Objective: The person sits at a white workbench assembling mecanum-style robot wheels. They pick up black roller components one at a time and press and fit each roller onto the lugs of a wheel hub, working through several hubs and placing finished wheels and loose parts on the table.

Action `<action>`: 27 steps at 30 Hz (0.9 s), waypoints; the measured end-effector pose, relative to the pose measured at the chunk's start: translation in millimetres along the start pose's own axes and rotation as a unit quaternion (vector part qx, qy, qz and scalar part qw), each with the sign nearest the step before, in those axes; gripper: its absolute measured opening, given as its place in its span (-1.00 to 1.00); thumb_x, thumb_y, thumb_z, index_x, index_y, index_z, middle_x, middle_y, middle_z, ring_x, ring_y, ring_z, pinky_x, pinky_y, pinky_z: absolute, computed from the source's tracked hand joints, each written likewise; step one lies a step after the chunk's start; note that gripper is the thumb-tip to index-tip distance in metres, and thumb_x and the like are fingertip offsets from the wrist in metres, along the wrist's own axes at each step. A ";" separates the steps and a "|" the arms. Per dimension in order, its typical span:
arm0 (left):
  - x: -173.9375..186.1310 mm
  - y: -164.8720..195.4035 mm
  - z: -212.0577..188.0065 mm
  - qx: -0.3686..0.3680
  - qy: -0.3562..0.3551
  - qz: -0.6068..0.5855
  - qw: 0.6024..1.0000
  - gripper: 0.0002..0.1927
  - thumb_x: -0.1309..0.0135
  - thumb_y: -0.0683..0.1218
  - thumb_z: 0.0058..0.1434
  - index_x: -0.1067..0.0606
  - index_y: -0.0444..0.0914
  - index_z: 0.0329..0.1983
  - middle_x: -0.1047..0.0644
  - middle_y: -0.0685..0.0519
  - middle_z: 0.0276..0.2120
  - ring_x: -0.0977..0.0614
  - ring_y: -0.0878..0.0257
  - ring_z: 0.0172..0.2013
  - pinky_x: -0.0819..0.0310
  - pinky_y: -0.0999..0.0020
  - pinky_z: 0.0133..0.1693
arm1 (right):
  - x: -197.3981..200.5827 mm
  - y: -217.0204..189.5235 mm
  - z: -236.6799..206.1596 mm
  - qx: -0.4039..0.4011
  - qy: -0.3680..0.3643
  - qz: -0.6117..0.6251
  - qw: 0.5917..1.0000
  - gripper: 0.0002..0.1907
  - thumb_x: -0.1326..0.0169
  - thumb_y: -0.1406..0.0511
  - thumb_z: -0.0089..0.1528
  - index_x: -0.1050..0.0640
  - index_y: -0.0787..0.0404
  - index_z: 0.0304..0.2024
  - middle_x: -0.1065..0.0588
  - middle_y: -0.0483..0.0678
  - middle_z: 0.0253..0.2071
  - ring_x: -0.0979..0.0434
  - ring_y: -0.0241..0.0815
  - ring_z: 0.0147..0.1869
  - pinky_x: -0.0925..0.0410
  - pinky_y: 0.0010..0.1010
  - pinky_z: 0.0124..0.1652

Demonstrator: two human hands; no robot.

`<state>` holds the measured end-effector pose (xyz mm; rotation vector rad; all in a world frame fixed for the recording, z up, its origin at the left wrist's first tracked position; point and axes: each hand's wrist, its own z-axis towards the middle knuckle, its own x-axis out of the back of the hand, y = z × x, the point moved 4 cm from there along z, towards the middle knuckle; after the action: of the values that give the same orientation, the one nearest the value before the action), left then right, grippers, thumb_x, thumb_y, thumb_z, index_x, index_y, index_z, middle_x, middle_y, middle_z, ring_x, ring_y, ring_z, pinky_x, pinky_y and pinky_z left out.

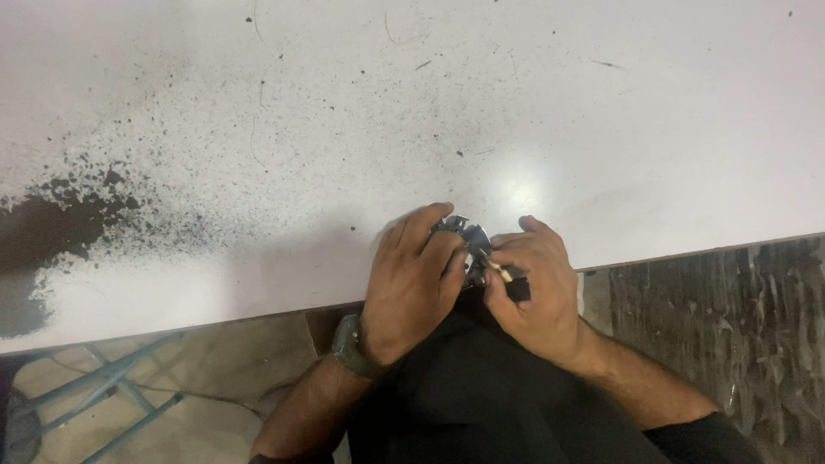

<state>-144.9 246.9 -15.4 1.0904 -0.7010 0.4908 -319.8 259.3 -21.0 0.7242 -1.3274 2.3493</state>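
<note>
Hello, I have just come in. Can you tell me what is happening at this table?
A person sits at the near edge of a white table and works with both hands on a small round metal part. The left hand covers and steadies the part. The right hand pinches a small thin tool against it; what kind of tool is unclear. A dark powdery stain spreads over the left side of the table. The left wrist wears a watch.

white speckled table (258, 129), tiled floor (198, 404)
</note>
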 end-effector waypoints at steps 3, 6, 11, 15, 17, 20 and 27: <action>0.5 -2.0 -7.8 0.005 0.020 -0.021 1.000 -0.82 -0.22 -0.14 0.26 -0.51 -0.22 -0.10 -0.49 -0.06 0.21 -0.54 -0.02 0.18 -0.41 0.02 0.18 | 0.2 -5.2 2.0 0.016 0.015 -0.021 1.000 -0.74 -0.25 0.46 0.13 -0.49 0.26 -0.15 -0.57 0.03 -0.18 -0.62 -0.02 -0.01 -0.36 0.10 0.29; 1.9 -2.5 -12.3 -0.001 0.057 -0.032 0.998 -0.83 -0.25 -0.15 0.25 -0.54 -0.20 -0.12 -0.49 -0.04 0.22 -0.56 -0.02 0.19 -0.42 0.05 0.18 | -0.2 -9.2 3.2 0.047 0.008 -0.056 0.997 -0.73 -0.26 0.48 0.09 -0.50 0.24 -0.19 -0.57 0.01 -0.22 -0.62 -0.03 -0.03 -0.36 0.13 0.27; 0.2 -2.1 -14.1 -0.008 0.068 -0.047 0.997 -0.82 -0.27 -0.19 0.19 -0.54 -0.21 -0.15 -0.48 -0.01 0.17 -0.53 0.00 0.20 -0.40 0.03 0.22 | 0.5 -13.1 5.1 0.060 0.006 -0.050 0.997 -0.71 -0.29 0.48 0.10 -0.52 0.26 -0.16 -0.55 0.01 -0.22 -0.61 -0.02 -0.04 -0.37 0.11 0.27; 1.1 -3.6 -13.4 -0.014 0.065 -0.048 0.997 -0.82 -0.26 -0.21 0.15 -0.53 -0.21 -0.20 -0.47 -0.02 0.16 -0.49 -0.04 0.26 -0.37 -0.02 0.26 | 1.2 -16.6 8.4 0.047 0.005 -0.056 0.997 -0.73 -0.30 0.48 0.09 -0.54 0.27 -0.17 -0.55 0.01 -0.24 -0.61 -0.02 -0.07 -0.41 0.08 0.26; 0.9 -3.2 -13.3 -0.009 0.057 -0.045 0.997 -0.82 -0.24 -0.22 0.13 -0.52 -0.21 -0.22 -0.46 -0.04 0.15 -0.47 -0.05 0.27 -0.35 -0.04 0.26 | 2.2 -18.5 10.8 0.042 -0.010 -0.063 0.997 -0.73 -0.30 0.47 0.09 -0.55 0.26 -0.18 -0.56 0.02 -0.23 -0.61 0.00 -0.07 -0.41 0.08 0.26; -1.6 0.2 -13.4 0.003 0.058 -0.056 0.997 -0.83 -0.24 -0.20 0.14 -0.52 -0.20 -0.22 -0.46 -0.03 0.15 -0.47 -0.03 0.25 -0.32 -0.03 0.26 | 4.1 -20.4 14.8 0.032 -0.028 -0.069 0.997 -0.74 -0.31 0.46 0.09 -0.56 0.25 -0.18 -0.56 0.02 -0.23 -0.61 0.01 -0.08 -0.41 0.06 0.26; -15.0 2.6 -11.9 0.027 0.095 -0.022 0.995 -0.85 -0.20 -0.19 0.18 -0.44 -0.22 -0.27 -0.48 -0.03 0.15 -0.49 0.01 0.19 -0.29 -0.01 0.22 | 5.3 -18.8 17.2 0.020 -0.039 -0.072 0.996 -0.76 -0.29 0.46 0.13 -0.56 0.26 -0.17 -0.58 -0.01 -0.22 -0.62 -0.01 -0.08 -0.43 0.05 0.26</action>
<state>-153.8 258.5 -28.1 1.0908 -0.4980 0.5713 -309.7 254.1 2.4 0.9007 -1.2179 2.2607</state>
